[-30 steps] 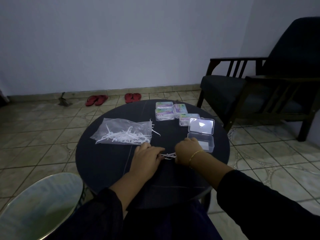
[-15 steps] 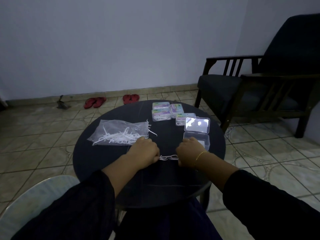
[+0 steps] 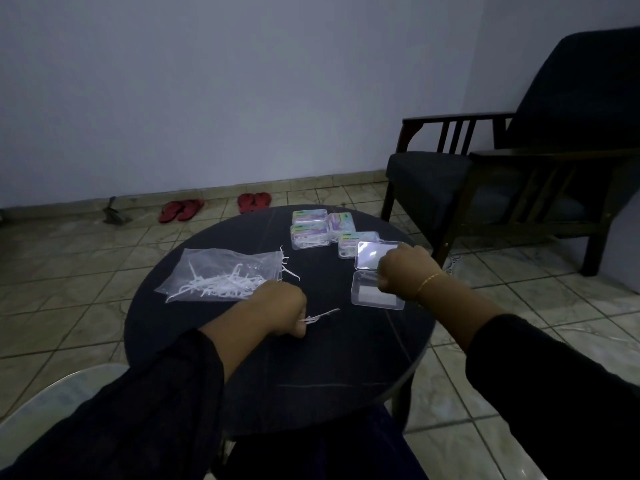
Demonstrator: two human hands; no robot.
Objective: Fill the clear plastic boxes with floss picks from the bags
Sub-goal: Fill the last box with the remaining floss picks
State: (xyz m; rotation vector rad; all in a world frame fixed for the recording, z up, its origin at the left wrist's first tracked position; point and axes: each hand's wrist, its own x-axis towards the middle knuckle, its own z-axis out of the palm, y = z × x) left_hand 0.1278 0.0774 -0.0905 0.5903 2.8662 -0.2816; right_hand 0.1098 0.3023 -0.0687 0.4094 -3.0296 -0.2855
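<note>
Head view: clear bag (image 3: 221, 275) of floss picks lies left on round dark desk (image 3: 346, 358). Left hand (image 3: 277, 311) beside it, fingers pinching small bunch of floss picks (image 3: 320, 317) low over desk. Four filled boxes (image 3: 325, 230) at far edge. Right hand (image 3: 403, 271) over open clear box (image 3: 375, 294), fingers curled; whether they hold anything, cannot tell.

Black round table (image 3: 311, 368), white floss picks (image 3: 221, 284), red slippers (image 3: 181, 210), gold bracelet (image 3: 428, 281), beige floor tiles (image 3: 69, 282)
</note>
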